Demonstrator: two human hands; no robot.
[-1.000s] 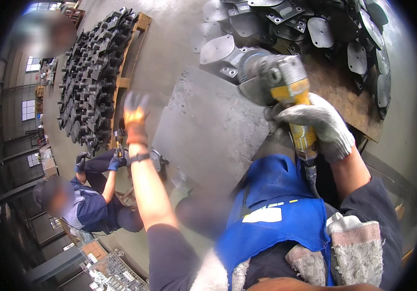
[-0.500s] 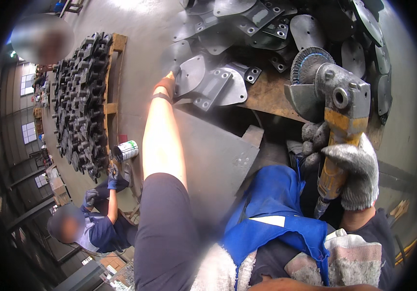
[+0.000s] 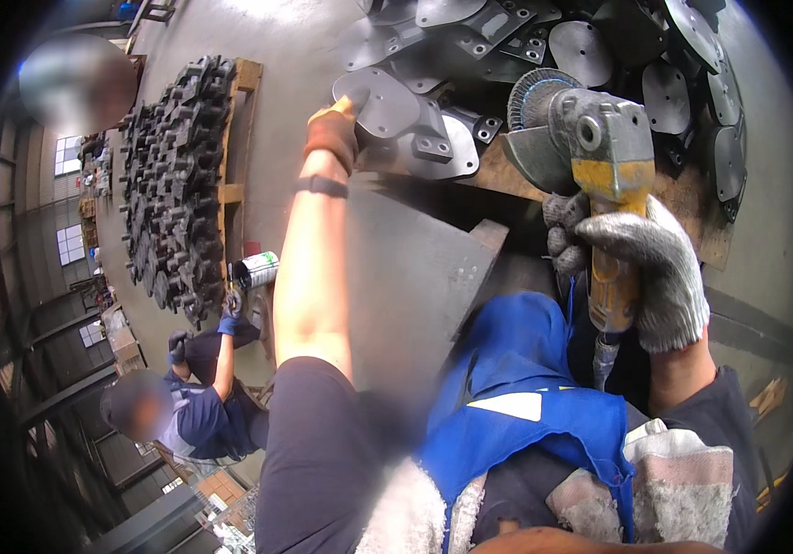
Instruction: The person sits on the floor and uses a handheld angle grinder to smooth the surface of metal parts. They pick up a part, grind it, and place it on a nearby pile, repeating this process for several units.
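Note:
My left hand (image 3: 334,129), in a brown-orange glove, grips the near edge of a grey metal plate (image 3: 380,103) with rounded ends and small holes. Its thumb or a finger lies over the top face; the fingers underneath are hidden. Just below that plate lies another metal plate (image 3: 456,152) with a drilled block attached. My right hand (image 3: 669,268), in a white knitted glove, is wrapped round the yellow body of an angle grinder (image 3: 613,175). A flap disc (image 3: 537,97) sits at its head, partly behind the metal guard (image 3: 540,157), pointing up and left.
Several similar plates (image 3: 581,54) are heaped on a wooden board (image 3: 526,175) ahead. A grey metal table (image 3: 396,268) lies between my arms. To the left, dark metal parts (image 3: 175,185) fill a pallet (image 3: 235,194); a co-worker (image 3: 198,406) sits near a can (image 3: 260,269).
My left hand and the plate it grips have moved slightly away and to the right, over the neighbouring plates. The grinder in my right hand has shifted up and left in view.

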